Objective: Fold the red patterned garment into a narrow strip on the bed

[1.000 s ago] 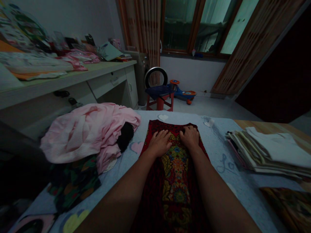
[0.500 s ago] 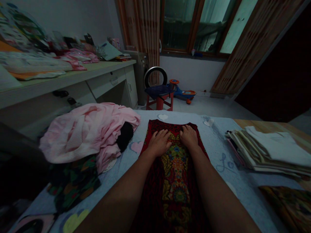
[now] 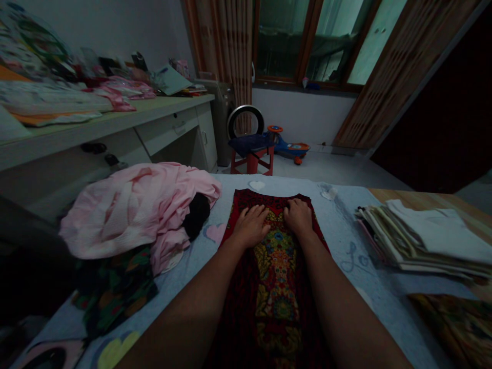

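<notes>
A dark red cloth [image 3: 277, 271] with a bright floral strip down its middle lies flat on the pale blue sheet [image 3: 346, 241] in front of me. My left hand [image 3: 251, 224] rests palm down on its far end, fingers stretched out. Beside it my right hand [image 3: 299, 216] also presses flat on the cloth, fingers slightly curled over the fabric. Both forearms run along the cloth toward me.
A crumpled pink garment [image 3: 134, 205] and a dark patterned cloth [image 3: 111, 287] lie at the left. A stack of folded pale cloths [image 3: 423, 238] sits at the right. A cluttered desk [image 3: 115, 118] runs along the left wall; a chair [image 3: 249, 146] and toy car [image 3: 288, 148] stand beyond.
</notes>
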{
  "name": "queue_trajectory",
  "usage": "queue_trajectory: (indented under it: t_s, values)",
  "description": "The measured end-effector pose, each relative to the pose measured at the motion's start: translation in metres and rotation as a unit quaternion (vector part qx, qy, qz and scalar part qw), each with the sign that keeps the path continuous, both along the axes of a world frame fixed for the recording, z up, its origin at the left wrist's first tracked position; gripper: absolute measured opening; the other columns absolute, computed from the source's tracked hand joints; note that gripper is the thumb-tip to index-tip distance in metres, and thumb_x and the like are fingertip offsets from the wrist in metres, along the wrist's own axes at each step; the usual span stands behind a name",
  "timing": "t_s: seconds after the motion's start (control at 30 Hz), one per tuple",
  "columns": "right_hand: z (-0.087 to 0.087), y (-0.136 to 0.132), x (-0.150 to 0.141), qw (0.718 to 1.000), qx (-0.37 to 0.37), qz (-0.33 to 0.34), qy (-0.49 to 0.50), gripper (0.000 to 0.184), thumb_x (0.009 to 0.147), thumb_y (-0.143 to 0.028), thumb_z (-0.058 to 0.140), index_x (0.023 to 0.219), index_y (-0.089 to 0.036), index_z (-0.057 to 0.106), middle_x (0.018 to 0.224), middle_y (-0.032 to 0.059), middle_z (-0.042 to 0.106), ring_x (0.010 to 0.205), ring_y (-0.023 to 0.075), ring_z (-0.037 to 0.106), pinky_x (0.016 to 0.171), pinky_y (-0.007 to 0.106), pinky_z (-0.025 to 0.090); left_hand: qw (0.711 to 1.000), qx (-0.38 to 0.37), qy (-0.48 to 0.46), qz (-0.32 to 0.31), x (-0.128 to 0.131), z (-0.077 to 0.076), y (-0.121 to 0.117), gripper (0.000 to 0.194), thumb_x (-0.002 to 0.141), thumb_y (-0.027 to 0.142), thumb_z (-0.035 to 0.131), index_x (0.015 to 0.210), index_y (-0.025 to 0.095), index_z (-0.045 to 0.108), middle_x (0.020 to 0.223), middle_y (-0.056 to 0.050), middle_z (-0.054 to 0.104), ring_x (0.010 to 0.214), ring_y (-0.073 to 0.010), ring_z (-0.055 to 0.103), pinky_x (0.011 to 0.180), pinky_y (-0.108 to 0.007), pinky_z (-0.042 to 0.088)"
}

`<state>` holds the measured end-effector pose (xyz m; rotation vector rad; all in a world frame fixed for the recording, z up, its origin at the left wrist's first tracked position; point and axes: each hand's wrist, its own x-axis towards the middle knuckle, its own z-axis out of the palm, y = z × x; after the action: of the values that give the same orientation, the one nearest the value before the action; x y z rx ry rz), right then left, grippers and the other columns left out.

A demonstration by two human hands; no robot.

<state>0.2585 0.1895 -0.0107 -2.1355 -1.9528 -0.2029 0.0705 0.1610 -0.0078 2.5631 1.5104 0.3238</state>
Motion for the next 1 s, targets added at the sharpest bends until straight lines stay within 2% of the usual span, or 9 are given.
queue_trajectory:
  t_s: [0.7, 1.0]
  values:
    - [0.002, -0.005, -0.010, 1.000, 0.015, -0.014, -0.021, 0.033, 0.091, -0.026, 0.045, 0.119, -0.015, 0.060, 0.119, 0.0158, 0.058, 0.110, 0.0288, 0.050, 0.091, 0.038, 0.040, 1.000, 0.000, -0.008, -0.004, 0.000, 0.000, 0.000, 0.052, 0.093, 0.042, 0.045, 0.142, 0.024, 0.042, 0.156, -0.006, 0.036, 0.144, -0.0246, 0.029, 0.118, -0.051, 0.021]
    - [-0.001, 0.002, -0.007, 1.000, 0.002, -0.031, 0.001, 0.038, 0.089, -0.027, 0.046, 0.123, -0.015, 0.058, 0.125, 0.0153, 0.057, 0.112, 0.0296, 0.049, 0.093, 0.038, 0.039, 1.000, -0.008, -0.012, -0.005, -0.001, 0.002, -0.001, 0.053, 0.093, 0.043, 0.043, 0.143, 0.025, 0.040, 0.156, -0.006, 0.035, 0.145, -0.0242, 0.029, 0.119, -0.050, 0.020]
